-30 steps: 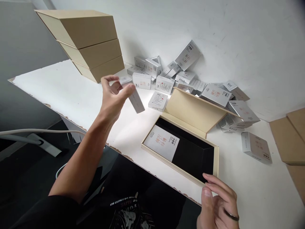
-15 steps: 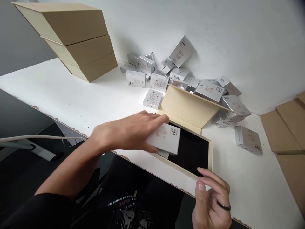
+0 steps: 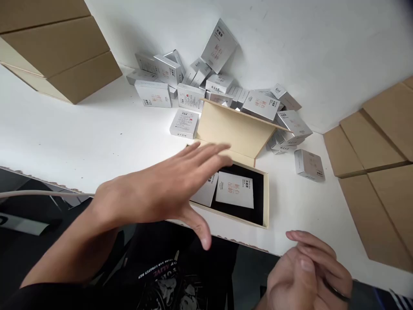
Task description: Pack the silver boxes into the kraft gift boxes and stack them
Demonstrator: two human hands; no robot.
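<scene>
My left hand (image 3: 161, 189) hovers over the left part of an open cream gift box (image 3: 266, 202) with a black lining. Its fingers are stretched out, the thumb is spread wide, and nothing is in it. Inside the box lie two flat silver-white small boxes side by side: one small box (image 3: 235, 190) in full view and another small box (image 3: 206, 192) partly hidden by my left hand. The hinged lid (image 3: 235, 127) stands raised at the back. My right hand (image 3: 309, 271), with a dark ring, is curled near the table's front edge, thumb against fingers, holding nothing visible.
Behind the lid, a loose pile of silver small boxes (image 3: 221, 82) leans against the white wall. One small box (image 3: 183, 123) lies left of the lid, another small box (image 3: 309, 165) to the right. Tan boxes are stacked at left (image 3: 80, 77) and right (image 3: 371, 142).
My left hand has let go of the small box, which now lies in the gift box, and its fingers have opened. My right hand has drawn away from the gift box's corner. The view has shifted.
</scene>
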